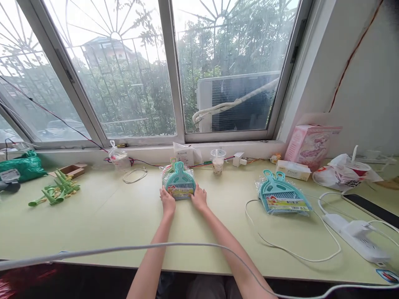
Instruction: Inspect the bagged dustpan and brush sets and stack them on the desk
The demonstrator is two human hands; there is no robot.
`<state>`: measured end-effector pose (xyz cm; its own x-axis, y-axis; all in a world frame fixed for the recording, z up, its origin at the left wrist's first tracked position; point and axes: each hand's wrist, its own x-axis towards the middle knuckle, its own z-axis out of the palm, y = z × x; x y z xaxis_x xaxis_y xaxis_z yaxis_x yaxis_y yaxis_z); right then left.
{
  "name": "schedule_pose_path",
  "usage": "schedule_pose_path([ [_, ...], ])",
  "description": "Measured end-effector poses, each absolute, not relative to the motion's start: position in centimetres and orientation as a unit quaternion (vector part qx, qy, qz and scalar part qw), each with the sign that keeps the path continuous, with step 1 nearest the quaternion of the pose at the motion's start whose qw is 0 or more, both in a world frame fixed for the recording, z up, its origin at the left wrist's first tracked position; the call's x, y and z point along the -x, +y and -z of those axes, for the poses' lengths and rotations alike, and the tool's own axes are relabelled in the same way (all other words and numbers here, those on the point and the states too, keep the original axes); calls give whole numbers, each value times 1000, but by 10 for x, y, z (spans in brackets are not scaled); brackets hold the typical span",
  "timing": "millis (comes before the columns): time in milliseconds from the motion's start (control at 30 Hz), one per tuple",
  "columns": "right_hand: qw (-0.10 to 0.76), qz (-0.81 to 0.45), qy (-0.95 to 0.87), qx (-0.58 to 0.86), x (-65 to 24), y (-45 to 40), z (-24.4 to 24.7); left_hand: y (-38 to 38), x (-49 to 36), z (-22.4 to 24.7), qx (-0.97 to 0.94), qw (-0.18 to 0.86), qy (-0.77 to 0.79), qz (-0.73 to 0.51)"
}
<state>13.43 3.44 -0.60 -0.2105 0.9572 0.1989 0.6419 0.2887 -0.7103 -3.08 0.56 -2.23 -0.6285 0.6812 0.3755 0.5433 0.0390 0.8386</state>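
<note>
A teal mini dustpan and brush set [179, 182] in clear plastic wrap is between my hands near the middle of the table. Its handle points away from me, and a printed label crosses its front. My left hand [168, 202] grips its left lower edge, while my right hand [199, 197] grips the right. Behind it shows part of another wrapped set [172, 164] with a light green and reddish handle. More teal dustpan and brush sets [282, 193] lie overlapping on the right, apart from my hands.
Green plastic pieces [59, 189] lie at left near a small cardboard box [73, 169]. A plastic drink cup [218, 162] stands by the window. To the right are a tissue pack [293, 170], a power strip [355, 236] and a phone [372, 209]. A white cable [187, 244] crosses over my forearms.
</note>
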Motion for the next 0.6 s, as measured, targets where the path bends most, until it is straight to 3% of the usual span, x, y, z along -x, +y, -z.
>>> schedule_pose_path([
  [600, 333, -255, -745, 518, -115, 112, 9, 72, 39, 12, -401, -4, 775, -489],
])
